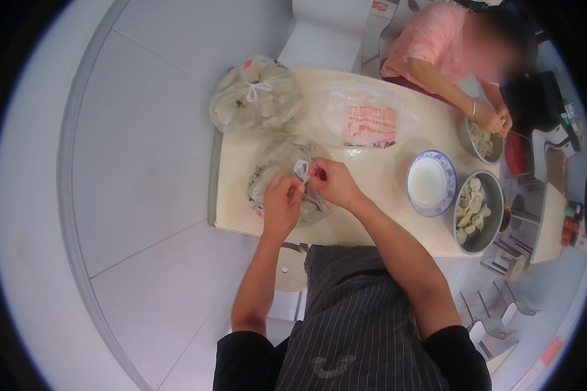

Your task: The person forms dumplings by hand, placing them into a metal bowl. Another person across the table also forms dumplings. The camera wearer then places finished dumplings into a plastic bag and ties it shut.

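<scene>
On the left part of the table lies a thin see-through plastic bag (267, 159) with a white knotted top (301, 169). My left hand (284, 199) pinches the bag just left of the knot. From the other side, the fingertips of my right hand (334, 184) are closed on the white handle ends. What the bag holds is hard to make out beneath my hands. Behind it sits a second full plastic bag (257, 98), its handles tied in a bow and pale lumpy pieces showing through.
To the right stand a blue-rimmed white bowl (430, 184) with white contents and a metal bowl (496, 228) of pale flat pieces. Another person (430, 49) works with both hands over a further metal bowl (499, 153). A plastic bag with red print (372, 124) lies mid-table (378, 208).
</scene>
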A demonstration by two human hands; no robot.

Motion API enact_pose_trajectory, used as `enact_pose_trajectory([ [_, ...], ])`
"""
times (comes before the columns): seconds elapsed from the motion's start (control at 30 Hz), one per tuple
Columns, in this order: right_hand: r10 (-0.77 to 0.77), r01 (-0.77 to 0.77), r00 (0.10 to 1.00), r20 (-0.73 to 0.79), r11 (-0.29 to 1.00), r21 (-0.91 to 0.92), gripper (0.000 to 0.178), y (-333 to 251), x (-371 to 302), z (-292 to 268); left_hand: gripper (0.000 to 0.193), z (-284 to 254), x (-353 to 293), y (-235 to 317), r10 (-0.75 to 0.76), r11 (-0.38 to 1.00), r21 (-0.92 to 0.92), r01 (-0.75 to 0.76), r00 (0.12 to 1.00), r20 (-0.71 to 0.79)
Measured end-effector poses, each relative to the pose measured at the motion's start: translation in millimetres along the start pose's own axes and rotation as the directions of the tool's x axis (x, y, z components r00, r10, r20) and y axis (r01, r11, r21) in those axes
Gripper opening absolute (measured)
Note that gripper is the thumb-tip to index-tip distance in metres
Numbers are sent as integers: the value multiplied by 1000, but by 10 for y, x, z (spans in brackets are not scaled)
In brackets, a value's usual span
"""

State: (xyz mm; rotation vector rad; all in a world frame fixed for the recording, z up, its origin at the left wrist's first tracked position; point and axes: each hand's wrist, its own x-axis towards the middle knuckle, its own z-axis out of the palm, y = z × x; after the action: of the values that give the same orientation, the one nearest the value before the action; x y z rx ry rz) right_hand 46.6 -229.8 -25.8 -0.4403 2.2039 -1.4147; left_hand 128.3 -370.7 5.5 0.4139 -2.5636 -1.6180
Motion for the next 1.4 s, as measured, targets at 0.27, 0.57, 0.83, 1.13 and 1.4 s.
enact_pose_trajectory([
  [0.27, 85, -84, 996, -3, 993, 79, 13, 52, -19, 42, 14, -37, 16, -170, 395, 834, 390, -391, 916, 74],
  [0.57, 251, -217, 968, -11, 860, 462, 12, 274, -83, 136, 14, 116, 177, -186, 285, 902, 344, -263, 958, -14],
  [0.83, 125, -109, 992, -34, 948, 298, 14, 163, -34, 70, 8, 213, 195, -411, 318, 907, 305, -290, 947, -43],
  [1.13, 231, -171, 944, -234, 953, 248, 17, 281, -8, 150, 8, 194, 163, -372, 248, 913, 366, -182, 958, -143],
  [1.4, -148, 151, 979, -142, 989, 9, 13, 50, -58, -1, 7, 194, 96, -387, 222, 966, 161, -201, 968, -120],
])
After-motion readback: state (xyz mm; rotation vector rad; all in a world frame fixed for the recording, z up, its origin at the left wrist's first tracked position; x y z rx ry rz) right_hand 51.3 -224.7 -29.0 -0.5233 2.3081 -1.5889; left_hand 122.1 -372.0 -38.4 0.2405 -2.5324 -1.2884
